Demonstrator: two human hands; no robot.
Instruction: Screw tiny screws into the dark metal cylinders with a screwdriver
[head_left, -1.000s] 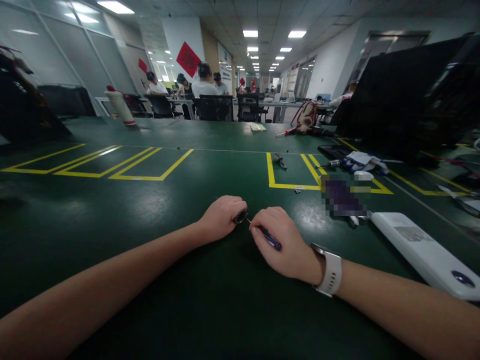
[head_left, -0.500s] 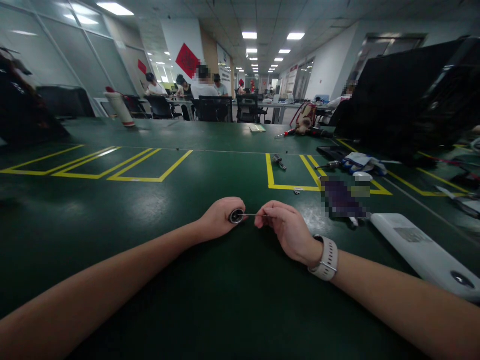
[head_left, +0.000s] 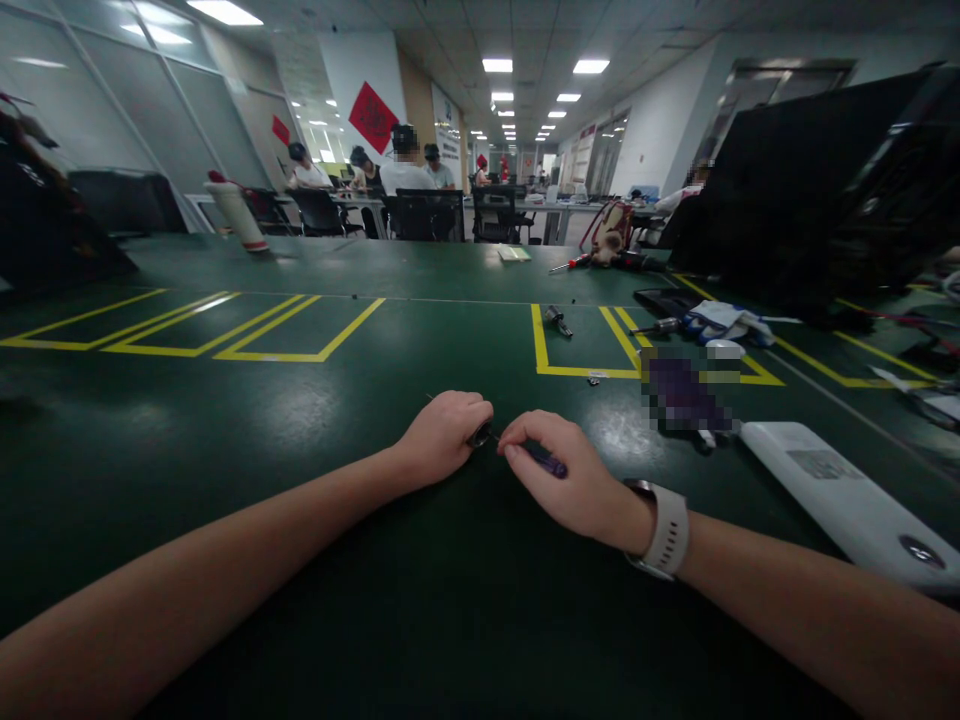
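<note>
Thumb and fingers of the right hand [head_left: 566, 490], just right of the frame's centre, are drawn together in a pinch around a slim tool [head_left: 553, 464] with a dark purple handle and a thin shaft. Its long axis slants across the picture, the butt end of the handle towards the lower right and the shaft pointing to the upper left, at the left hand [head_left: 442, 440]. That hand is curled closed about a dark round part [head_left: 481, 434], whose ringed opening faces right, towards the tool; how deep the shaft reaches cannot be told. Something thin juts from the left hand's far side, towards the upper left. A watch [head_left: 666, 530] with a pale strap circles the right wrist. Both hands are over the green table [head_left: 420, 620]. Beyond them, right of centre, a small metal piece [head_left: 594, 380] lies just below a line of yellow tape [head_left: 538, 340], and a metal part [head_left: 556, 320] lies inside the marked box. Farther right are a blue-and-white glove [head_left: 727, 322] and a long white device [head_left: 825, 475], this last slanting towards the lower right corner. A dark screen [head_left: 780, 190] fills much of the upper right; people sit at desks in the upper left background.
</note>
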